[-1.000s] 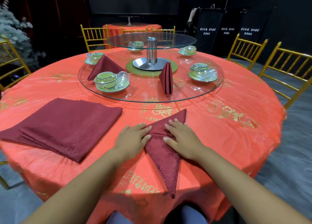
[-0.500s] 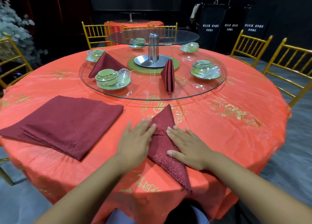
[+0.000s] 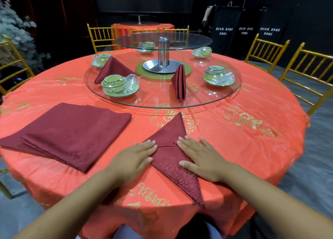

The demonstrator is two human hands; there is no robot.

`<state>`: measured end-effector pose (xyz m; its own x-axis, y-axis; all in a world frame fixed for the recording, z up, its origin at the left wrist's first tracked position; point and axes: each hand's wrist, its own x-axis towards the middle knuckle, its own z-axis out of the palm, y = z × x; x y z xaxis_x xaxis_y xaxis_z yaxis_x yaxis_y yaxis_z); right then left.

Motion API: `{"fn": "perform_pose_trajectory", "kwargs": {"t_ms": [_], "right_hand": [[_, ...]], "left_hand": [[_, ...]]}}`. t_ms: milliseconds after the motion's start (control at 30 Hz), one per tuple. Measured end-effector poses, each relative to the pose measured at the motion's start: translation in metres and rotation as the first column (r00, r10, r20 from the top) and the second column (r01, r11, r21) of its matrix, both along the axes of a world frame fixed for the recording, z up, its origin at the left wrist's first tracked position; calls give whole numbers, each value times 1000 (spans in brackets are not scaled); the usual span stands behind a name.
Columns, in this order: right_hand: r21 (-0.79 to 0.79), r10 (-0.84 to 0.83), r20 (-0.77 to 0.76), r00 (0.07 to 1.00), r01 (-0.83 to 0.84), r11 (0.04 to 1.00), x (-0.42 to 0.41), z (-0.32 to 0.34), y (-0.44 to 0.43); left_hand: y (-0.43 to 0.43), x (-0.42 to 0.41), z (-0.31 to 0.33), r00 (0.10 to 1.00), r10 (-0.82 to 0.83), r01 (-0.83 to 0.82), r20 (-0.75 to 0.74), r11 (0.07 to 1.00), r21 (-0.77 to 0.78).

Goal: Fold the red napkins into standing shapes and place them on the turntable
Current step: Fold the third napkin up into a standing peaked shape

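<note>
1. Pressing down flat, we have both hands on the folded red napkin (image 3: 169,163) near the front edge of the desk (image 3: 234,148). The left hand (image 3: 134,159) is at its left edge and the right hand (image 3: 201,157) on its right side.
2. The left fingers (image 3: 146,145) lie straight and close together, with their tips on the cloth. The right fingers (image 3: 185,143) are straight and slightly spread, and the thumb rests on the lower flap. Neither hand grips anything.
3. The napkin under our hands is a long kite shape. One tip points toward the turntable (image 3: 162,104), the other reaches the desk's near edge, and a crease runs across between our hands.
4. To our left a stack of flat napkins (image 3: 72,134) lies on the desk, apart from the left hand.
5. On the glass turntable we see two folded napkins standing. A tent-shaped one (image 3: 113,69) stands at left behind a green cup set (image 3: 117,86), and a narrow upright one (image 3: 179,83) stands near the steel post (image 3: 163,53).
6. Gold chairs (image 3: 266,53) ring the desk.
</note>
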<state>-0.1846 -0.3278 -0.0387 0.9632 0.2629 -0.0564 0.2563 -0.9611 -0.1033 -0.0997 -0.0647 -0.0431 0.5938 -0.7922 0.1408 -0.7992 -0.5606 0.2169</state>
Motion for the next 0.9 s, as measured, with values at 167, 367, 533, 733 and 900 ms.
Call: {"fn": "perform_pose_trajectory", "kwargs": {"t_ms": [167, 367, 533, 733, 900], "right_hand": [[62, 66, 171, 983, -78, 995, 1, 9, -11], [93, 178, 305, 935, -216, 972, -5, 20, -17], [260, 127, 254, 959, -195, 946, 0, 21, -17], [520, -219, 213, 952, 79, 851, 14, 17, -3], [662, -417, 18, 909, 301, 686, 28, 20, 5]], "left_hand": [[11, 3, 11, 983, 41, -3, 181, 979, -203], [15, 4, 22, 975, 12, 43, 222, 969, -244], [14, 6, 22, 975, -9, 61, 220, 971, -232], [20, 7, 20, 966, 13, 40, 258, 979, -198], [6, 14, 14, 935, 323, -260, 146, 904, -339]]}}
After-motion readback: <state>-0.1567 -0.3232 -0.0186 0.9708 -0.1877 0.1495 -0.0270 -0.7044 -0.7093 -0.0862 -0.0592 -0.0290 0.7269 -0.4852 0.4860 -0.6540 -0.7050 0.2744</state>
